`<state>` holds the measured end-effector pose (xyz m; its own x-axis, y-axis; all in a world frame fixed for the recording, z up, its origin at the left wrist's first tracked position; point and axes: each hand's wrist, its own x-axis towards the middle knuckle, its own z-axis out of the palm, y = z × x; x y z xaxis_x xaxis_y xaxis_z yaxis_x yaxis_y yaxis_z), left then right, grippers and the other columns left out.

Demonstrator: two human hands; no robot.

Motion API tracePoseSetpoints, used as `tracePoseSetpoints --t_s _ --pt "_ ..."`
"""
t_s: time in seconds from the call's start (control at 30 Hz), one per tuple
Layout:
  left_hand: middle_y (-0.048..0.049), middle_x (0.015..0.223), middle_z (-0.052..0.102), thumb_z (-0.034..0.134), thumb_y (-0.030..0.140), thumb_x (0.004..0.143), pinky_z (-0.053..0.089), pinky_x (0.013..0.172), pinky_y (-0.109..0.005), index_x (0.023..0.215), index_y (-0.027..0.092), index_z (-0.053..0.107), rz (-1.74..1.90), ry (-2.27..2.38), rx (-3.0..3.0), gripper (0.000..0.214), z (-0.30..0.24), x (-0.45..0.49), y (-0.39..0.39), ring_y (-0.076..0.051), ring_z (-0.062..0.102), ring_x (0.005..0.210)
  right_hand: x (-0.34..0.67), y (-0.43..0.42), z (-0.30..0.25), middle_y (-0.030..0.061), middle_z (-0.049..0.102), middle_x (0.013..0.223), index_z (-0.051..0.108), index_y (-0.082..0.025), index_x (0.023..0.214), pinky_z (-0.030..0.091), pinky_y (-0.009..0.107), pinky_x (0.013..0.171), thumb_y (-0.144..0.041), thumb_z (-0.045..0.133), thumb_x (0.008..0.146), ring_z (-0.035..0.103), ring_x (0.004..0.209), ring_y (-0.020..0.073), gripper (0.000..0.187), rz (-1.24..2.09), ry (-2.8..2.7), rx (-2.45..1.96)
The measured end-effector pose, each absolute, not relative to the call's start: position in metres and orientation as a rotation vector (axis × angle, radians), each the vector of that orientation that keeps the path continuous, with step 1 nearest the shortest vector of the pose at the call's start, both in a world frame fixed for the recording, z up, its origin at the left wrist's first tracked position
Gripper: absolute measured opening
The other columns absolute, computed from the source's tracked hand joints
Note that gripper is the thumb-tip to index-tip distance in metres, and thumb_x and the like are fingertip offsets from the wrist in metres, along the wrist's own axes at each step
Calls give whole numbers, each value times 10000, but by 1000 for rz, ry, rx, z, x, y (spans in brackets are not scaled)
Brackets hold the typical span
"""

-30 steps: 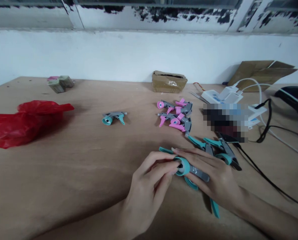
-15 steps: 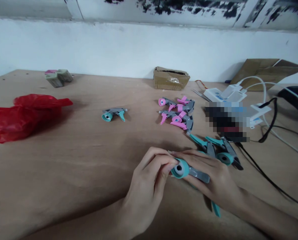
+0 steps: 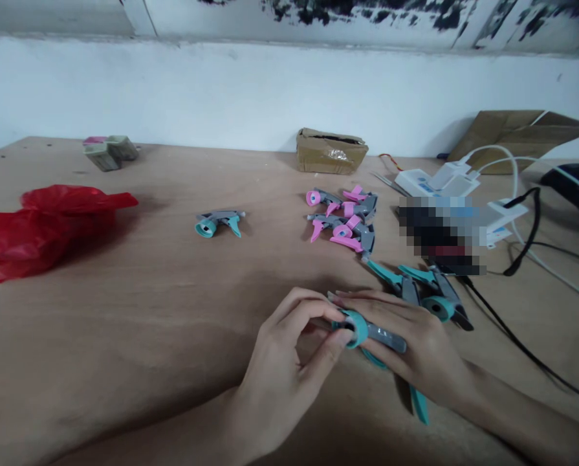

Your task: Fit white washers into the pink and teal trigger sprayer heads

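My right hand (image 3: 418,353) grips a grey and teal trigger sprayer head (image 3: 367,331) just above the wooden table (image 3: 138,310). Its teal trigger (image 3: 418,404) sticks out below my palm. My left hand (image 3: 284,369) pinches the sprayer's round teal collar between thumb and fingertips. Just beyond my right hand lie two more teal sprayer heads (image 3: 422,291). A single teal sprayer head (image 3: 217,223) lies apart, further left on the table. A pile of pink and grey sprayer heads (image 3: 345,223) sits beyond them.
A red plastic bag (image 3: 41,226) lies at the left. A small cardboard box (image 3: 330,151) stands by the wall, with a flattened carton (image 3: 517,133) at right. White devices (image 3: 444,184) and black and white cables (image 3: 522,246) cover the right side. Small blocks (image 3: 109,151) sit far left.
My left fingers have shifted round the teal collar, and the sprayer head has turned slightly in my hands. The view has tilted a little. Everything on the table stays where it was.
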<state>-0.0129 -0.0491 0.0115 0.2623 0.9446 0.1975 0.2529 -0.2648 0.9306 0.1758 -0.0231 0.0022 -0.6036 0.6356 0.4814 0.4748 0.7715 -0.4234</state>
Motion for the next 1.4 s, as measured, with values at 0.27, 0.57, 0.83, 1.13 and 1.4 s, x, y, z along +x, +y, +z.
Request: tracePoseSetpoints --t_s 0.27,0.57,0.83,1.13,1.4 --pt "3 918 542 610 121 795 490 692 -185 758 185 571 945 1137 1633 83 17 -13 -43 -97 557 790 176 -24 -1 100 667 1101 551 -154 1171 537 363 875 -215 489 882 598 1071 201 301 311 -2371 -792" --pt "-14 921 529 528 93 831 459 759 -260 774 193 543 953 1128 1854 116 20 -18 -42 -138 539 857 178 -23 7 102 642 1153 507 -154 1226 526 358 906 -218 452 901 575 1111 192 336 236 -2424 -789" --pt "-16 932 508 488 125 874 457 796 -262 814 198 504 1024 1152 1951 95 21 -22 -43 -132 531 877 181 -21 11 69 674 1094 536 -175 1177 548 340 855 -212 457 899 622 1036 192 291 246 -2371 -889" --pt "4 865 650 519 127 870 552 608 -193 965 208 535 1319 1113 1775 126 13 -29 -35 -94 643 682 186 -15 8 32 675 1096 555 -222 1148 549 330 845 -275 606 820 640 1002 214 336 295 -2225 -1072" --pt "3 960 684 589 94 825 545 738 -233 947 238 649 1286 1166 2061 198 15 -26 -34 -126 650 852 177 -24 6 27 701 985 550 -224 1072 565 259 737 -311 614 809 679 861 173 284 433 -2116 -1052"
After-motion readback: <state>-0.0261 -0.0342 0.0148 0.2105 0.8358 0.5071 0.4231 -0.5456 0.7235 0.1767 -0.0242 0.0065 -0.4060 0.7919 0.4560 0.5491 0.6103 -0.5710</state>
